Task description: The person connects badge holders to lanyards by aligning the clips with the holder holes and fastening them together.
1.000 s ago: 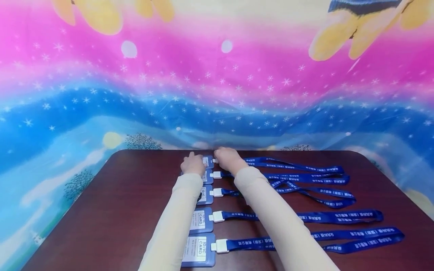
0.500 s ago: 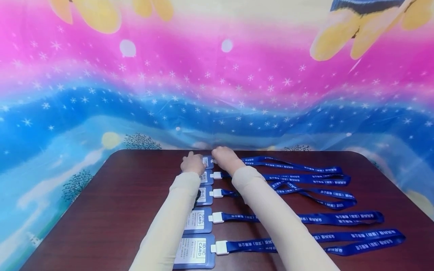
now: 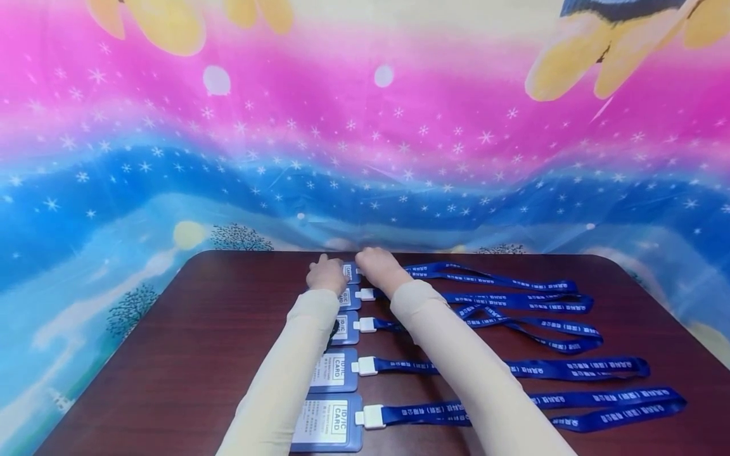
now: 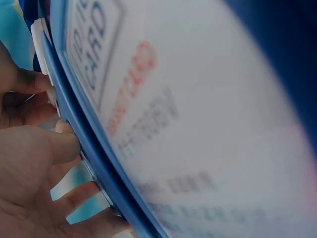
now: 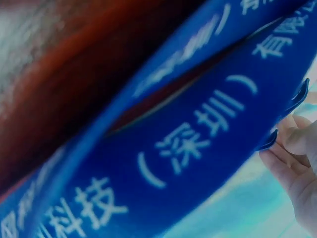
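Five-odd is not counted here: several blue ID badge holders with lanyards lie in a column on the table. At the far end, my left hand (image 3: 326, 273) grips the farthest badge holder (image 3: 350, 273) by its left part. In the left wrist view, thumb and fingers of the left hand (image 4: 34, 171) pinch a badge holder's edge. My right hand (image 3: 381, 266) pinches the farthest lanyard (image 3: 456, 272) at its clip end, which the hand mostly covers. In the right wrist view, a blue lanyard (image 5: 213, 134) with white lettering crosses close to the camera, and the right hand (image 5: 297, 168) shows at the right edge.
Nearer badge holders (image 3: 336, 370) lie below, each joined by a white clip (image 3: 367, 366) to a blue lanyard (image 3: 576, 367) stretching right. They rest on a dark red-brown table (image 3: 171, 342). A colourful printed cloth (image 3: 365, 139) hangs behind the table's far edge.
My right hand has shifted slightly left, nearer the farthest badge holder. The left hand stays nearly in place, and the nearer badges have not moved.
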Available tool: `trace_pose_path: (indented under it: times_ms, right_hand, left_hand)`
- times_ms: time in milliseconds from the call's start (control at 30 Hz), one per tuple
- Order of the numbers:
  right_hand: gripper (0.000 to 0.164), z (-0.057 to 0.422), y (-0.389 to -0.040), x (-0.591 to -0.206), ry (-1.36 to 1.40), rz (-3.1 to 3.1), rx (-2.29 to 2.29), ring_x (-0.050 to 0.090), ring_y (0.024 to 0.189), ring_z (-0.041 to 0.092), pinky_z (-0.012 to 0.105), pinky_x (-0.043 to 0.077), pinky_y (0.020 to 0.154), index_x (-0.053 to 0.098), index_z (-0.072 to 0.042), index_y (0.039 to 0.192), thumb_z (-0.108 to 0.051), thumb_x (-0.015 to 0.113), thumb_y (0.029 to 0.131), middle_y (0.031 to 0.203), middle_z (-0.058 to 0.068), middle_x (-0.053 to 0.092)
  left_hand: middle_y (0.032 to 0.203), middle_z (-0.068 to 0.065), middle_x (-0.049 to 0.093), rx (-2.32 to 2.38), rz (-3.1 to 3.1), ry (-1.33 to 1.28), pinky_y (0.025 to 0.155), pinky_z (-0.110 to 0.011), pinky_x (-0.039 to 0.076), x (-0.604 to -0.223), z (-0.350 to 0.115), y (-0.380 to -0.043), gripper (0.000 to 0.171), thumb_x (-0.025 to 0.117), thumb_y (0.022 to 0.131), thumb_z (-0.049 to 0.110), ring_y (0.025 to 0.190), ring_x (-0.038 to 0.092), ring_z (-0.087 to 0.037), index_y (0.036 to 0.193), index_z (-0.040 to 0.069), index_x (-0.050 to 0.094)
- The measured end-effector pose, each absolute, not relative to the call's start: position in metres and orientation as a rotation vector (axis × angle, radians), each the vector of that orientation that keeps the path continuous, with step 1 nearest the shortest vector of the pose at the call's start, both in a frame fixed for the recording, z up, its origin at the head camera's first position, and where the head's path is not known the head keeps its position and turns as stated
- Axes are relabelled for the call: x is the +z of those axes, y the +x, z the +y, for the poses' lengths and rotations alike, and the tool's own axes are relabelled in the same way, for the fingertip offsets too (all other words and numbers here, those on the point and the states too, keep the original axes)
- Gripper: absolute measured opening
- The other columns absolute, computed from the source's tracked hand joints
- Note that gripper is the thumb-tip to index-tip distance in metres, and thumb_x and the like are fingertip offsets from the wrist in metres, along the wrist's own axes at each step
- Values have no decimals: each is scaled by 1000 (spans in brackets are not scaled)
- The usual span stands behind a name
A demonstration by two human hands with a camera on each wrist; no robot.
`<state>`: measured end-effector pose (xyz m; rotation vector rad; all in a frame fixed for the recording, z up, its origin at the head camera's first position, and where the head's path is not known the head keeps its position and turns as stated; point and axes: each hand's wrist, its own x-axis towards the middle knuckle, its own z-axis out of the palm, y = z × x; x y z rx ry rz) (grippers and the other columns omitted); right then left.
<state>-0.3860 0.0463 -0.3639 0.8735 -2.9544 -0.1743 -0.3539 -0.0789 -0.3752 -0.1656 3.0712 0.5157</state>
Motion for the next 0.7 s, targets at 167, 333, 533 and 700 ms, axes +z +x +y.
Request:
trace_pose_path:
  times_ms: [167, 333, 533, 700]
  right_hand:
    - [13, 43, -387, -363, 852, -2944, -205, 66, 95, 24, 37, 54, 85, 72, -8, 107, -10, 63, 98, 103, 9, 69]
    - [20, 41, -387, -355, 816, -3068, -127, 65, 102, 24, 40, 53, 90, 71, -9, 112, -15, 56, 101, 111, 9, 69]
    - [31, 57, -374, -339, 768, -3142, -25, 58, 120, 25, 42, 47, 100, 65, -10, 129, -20, 52, 103, 129, 8, 63]
    - [40, 73, -356, -321, 767, -3079, 108, 50, 131, 29, 45, 41, 106, 57, -8, 139, -23, 57, 102, 141, 11, 55]
  left_hand:
    - [143, -18, 44, 524, 3066, -161, 90, -52, 49, -371, -81, -353, 47, 63, 98, 30, 123, 46, -40, 142, 17, 56]
    - [149, -19, 38, 487, 3036, -142, 99, -56, 42, -370, -84, -355, 49, 57, 100, 24, 133, 37, -39, 148, 15, 48]
    - [156, -18, 30, 377, 3026, 0, 113, -58, 23, -363, -77, -352, 54, 51, 100, 21, 145, 22, -37, 152, 9, 39]
    - [157, -14, 32, 527, 3056, 141, 115, -55, 21, -347, -68, -340, 53, 48, 103, 24, 146, 24, -33, 152, 8, 37]
